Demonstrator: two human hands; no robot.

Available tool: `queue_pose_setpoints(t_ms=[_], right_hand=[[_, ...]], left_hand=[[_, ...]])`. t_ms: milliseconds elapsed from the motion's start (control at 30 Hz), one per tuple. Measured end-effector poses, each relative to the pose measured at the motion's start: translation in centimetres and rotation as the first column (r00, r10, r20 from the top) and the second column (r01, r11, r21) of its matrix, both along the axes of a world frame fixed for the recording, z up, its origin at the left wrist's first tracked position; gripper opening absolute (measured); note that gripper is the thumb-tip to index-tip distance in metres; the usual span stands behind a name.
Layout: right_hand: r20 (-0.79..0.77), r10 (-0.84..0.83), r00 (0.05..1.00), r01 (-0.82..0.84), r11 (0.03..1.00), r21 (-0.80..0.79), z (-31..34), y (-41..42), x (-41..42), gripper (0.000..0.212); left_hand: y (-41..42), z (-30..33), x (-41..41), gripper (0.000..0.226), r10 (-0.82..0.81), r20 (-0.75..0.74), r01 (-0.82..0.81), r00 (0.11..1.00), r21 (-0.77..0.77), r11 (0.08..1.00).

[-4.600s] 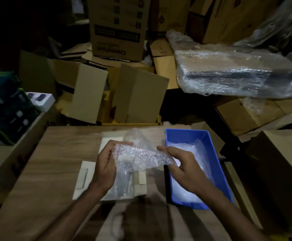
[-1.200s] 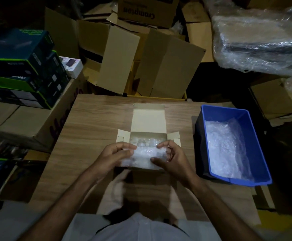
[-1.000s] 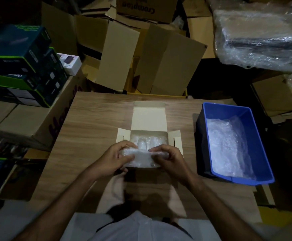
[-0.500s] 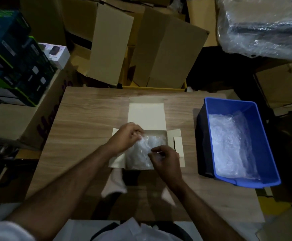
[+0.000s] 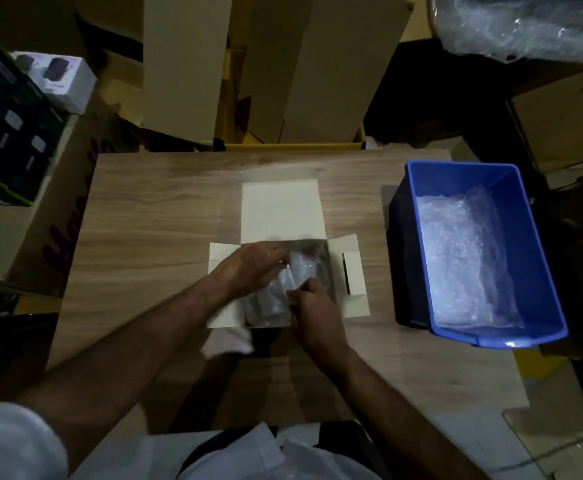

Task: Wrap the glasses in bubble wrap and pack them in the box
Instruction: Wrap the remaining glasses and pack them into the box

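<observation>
Wooden counter (image 5: 151, 216), cartons behind. Wrapped glass (image 5: 285, 289) sits inside the open box (image 5: 279, 206); left hand (image 5: 248, 268) and right hand (image 5: 312, 306) grip it. Seat gently, upright, snug against the wall.

wooden table (image 5: 151, 216), open box (image 5: 279, 209), blue bin (image 5: 546, 271)

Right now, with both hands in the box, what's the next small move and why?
Probably press the wrapped glass down flat, then let go. Both the left hand and right hand pinch it inside the open box, whose lid flap is up.
</observation>
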State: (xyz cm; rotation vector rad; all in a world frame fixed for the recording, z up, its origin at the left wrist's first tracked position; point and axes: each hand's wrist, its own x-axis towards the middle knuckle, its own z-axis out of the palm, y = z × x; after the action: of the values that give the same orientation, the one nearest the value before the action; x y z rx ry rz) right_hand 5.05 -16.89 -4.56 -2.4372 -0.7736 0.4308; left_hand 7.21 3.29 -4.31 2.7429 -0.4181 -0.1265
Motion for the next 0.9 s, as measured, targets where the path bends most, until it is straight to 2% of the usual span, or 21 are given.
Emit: queue_pose_setpoints(t_ms=[67, 133, 200, 300, 467, 600, 767, 900], right_hand=[[-0.021, 0.004, 1.0, -0.005, 0.998, -0.069, -0.1, 0.4, 0.0, 0.024], [-0.052, 0.019, 0.998, -0.027, 0.986, -0.163, -0.2, 0.9, -0.2, 0.03], [-0.086, 0.033, 0.996, -0.053, 0.97, -0.237, -0.3, 1.3, -0.2, 0.035], [-0.115, 0.029, 0.993, -0.057, 0.965, -0.254, -0.4, 1.6, -0.1, 0.041], [-0.13, -0.005, 0.992, -0.024, 0.974, -0.225, -0.2, 1.4, -0.2, 0.036], [-0.059, -0.072, 0.996, 0.06, 0.983, -0.173, 0.1, 1.1, -0.4, 0.027], [-0.123, -0.039, 0.992, 0.024, 0.992, -0.126, 0.9, 0.8, 0.0, 0.035], [0.053, -0.12, 0.991, 0.121, 0.993, -0.007, 2.5, -1.1, 0.7, 0.042]], left_hand=[[0.3, 0.1, -0.4, 0.038, -0.105, -0.043, 0.107, 0.994, 0.051, 0.993], [0.5, -0.2, -0.6, 0.046, -0.195, -0.04, 0.199, 0.98, 0.131, 0.971], [0.6, -0.4, -0.5, 0.044, -0.23, -0.006, 0.226, 0.973, 0.212, 0.951], [0.5, -1.0, -0.5, 0.032, -0.267, 0.025, 0.244, 0.963, 0.323, 0.914], [0.0, -0.6, -1.3, 0.041, -0.097, 0.009, 0.09, 0.995, 0.302, 0.949], [-0.3, -0.6, -1.4, 0.043, -0.093, -0.058, 0.107, 0.994, 0.329, 0.938], [-0.7, -0.8, -1.6, 0.049, -0.051, -0.064, 0.066, 0.997, 0.275, 0.959], [-1.5, 0.6, -2.5, 0.044, 0.09, 0.045, -0.096, 0.995, 0.173, 0.98]])
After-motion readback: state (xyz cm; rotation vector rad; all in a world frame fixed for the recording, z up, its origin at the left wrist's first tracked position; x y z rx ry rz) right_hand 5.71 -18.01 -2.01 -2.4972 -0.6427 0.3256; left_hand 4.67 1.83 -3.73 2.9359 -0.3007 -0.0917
